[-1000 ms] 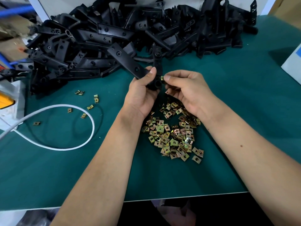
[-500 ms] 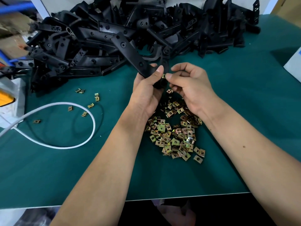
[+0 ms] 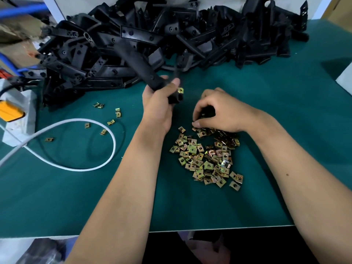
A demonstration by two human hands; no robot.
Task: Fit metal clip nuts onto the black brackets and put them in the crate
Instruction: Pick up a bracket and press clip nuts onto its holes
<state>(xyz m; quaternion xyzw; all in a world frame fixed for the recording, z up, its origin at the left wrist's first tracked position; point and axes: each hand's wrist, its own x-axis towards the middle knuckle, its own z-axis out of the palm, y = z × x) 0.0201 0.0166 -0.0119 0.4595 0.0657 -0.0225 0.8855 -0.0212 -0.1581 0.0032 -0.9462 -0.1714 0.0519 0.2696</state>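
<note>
My left hand (image 3: 158,109) grips a long black bracket (image 3: 137,61) by its near end, tilted up and to the left. A brass clip nut (image 3: 180,90) sits on that near end beside my thumb. My right hand (image 3: 221,111) rests low on the far edge of the heap of clip nuts (image 3: 207,159), with its fingers curled and its thumb tip touching the nuts. Whether it holds one is hidden under the fingers. A big heap of black brackets (image 3: 190,35) fills the back of the green table. No crate is in view.
Several loose clip nuts (image 3: 118,113) lie left of my left arm, near a looped white cable (image 3: 80,168). A white and orange device (image 3: 13,113) sits at the left edge, a white box (image 3: 344,77) at the right edge. The table's front edge (image 3: 219,228) runs under my forearms.
My right hand let go of the nut on the bracket and dropped down onto the heap of nuts. My left hand kept the bracket and lifted its far end slightly.
</note>
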